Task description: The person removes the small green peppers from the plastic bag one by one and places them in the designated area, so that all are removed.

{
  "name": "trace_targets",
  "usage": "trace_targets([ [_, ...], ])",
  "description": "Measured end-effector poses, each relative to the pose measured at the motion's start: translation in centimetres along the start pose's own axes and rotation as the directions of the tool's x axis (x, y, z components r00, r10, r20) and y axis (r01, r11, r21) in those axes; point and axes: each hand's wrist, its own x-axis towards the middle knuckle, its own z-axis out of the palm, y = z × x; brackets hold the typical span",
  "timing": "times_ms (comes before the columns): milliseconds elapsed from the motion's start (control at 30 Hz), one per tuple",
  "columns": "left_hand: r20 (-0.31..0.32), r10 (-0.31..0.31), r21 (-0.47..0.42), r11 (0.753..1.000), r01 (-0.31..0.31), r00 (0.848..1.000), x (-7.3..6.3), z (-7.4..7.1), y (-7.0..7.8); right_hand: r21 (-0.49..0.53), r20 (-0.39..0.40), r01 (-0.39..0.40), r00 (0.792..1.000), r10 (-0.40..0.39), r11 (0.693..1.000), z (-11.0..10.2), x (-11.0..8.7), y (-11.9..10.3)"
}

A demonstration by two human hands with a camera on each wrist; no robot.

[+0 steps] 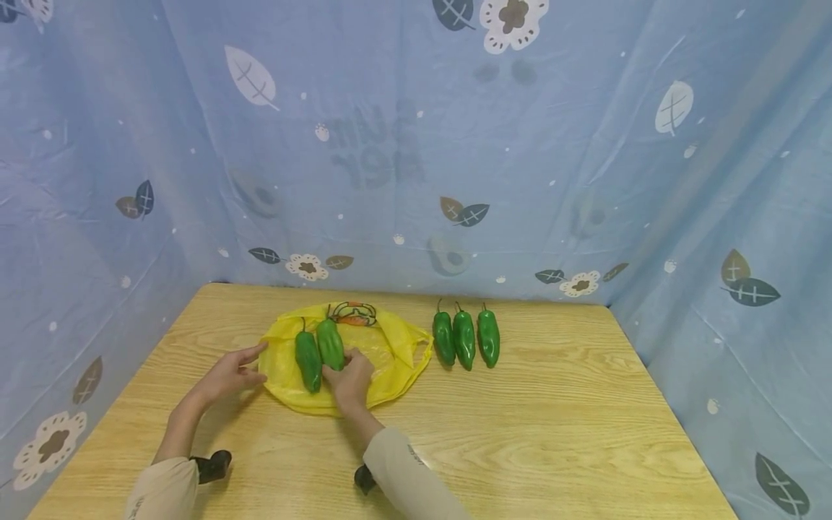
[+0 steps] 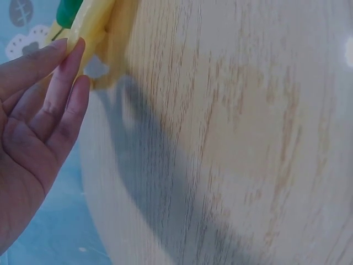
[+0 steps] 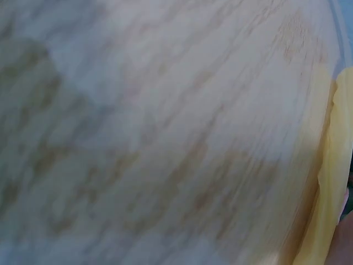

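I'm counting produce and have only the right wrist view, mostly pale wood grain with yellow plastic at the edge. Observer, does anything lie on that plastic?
Observer: Yes, two long green peppers lie side by side on the thin yellow plastic bag.
Operator: Any more peppers elsewhere?
Observer: Three more glossy green peppers lie on the brown wooden table, to the right of the bag.
Operator: What is at the bag's left edge?
Observer: The person's left hand, touching it.
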Motion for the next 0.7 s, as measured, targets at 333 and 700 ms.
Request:
trace_targets([
  [333, -0.008, 0.000, 0.014, 1.000, 0.000, 1.000, 0.0, 0.2, 0.1, -0.013, 0.016, 0.016, 1.000, -0.015, 1.000, -0.1, 0.4, 0.2],
  [700, -0.002, -0.022, 0.044, 0.999, 0.023, 1.000, -0.2, 0.1, 0.3, 0.029, -0.014, 0.074, 0.997, -0.073, 0.997, -1.2, 1.2, 0.6],
])
